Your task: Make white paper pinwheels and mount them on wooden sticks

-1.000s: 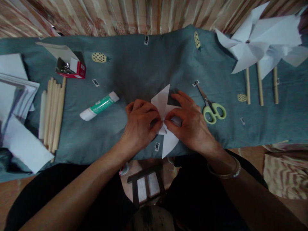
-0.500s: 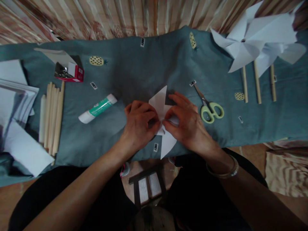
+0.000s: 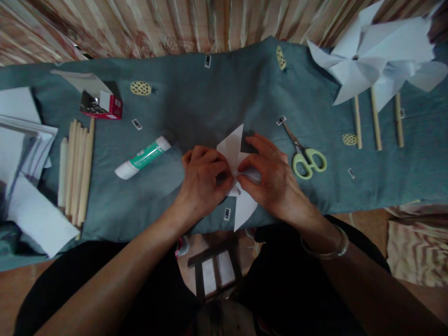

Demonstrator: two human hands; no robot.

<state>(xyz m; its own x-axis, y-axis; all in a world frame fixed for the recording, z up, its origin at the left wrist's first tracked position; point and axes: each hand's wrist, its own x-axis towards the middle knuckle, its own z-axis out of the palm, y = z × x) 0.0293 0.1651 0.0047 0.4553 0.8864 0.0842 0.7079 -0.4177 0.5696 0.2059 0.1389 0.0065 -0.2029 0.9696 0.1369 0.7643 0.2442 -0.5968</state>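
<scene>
A white paper pinwheel [image 3: 231, 148] lies near the front edge of the cloth-covered table, its folded blades spread around the centre. My left hand [image 3: 206, 175] pinches it at the middle from the left, thumb and fingers drawn together. From the right, my right hand [image 3: 268, 175] also pinches the paper at the centre, its other fingers loosely curled. The fingertips of both hands nearly meet there and hide what lies between them. To the right of my right hand lie green-handled scissors [image 3: 308, 162]. A glue stick [image 3: 143, 157] rests left of my left hand.
Finished white pinwheels [image 3: 364, 60] on sticks lie at the back right. On the left are several wooden sticks [image 3: 75, 172], white paper sheets [image 3: 42, 214] and an open red box [image 3: 114, 107]. A pleated curtain [image 3: 210, 23] hangs behind the blue-green tablecloth [image 3: 227, 98].
Both hands keep their pinch at the pinwheel's centre with hardly any movement. The whole view has shifted very slightly.
</scene>
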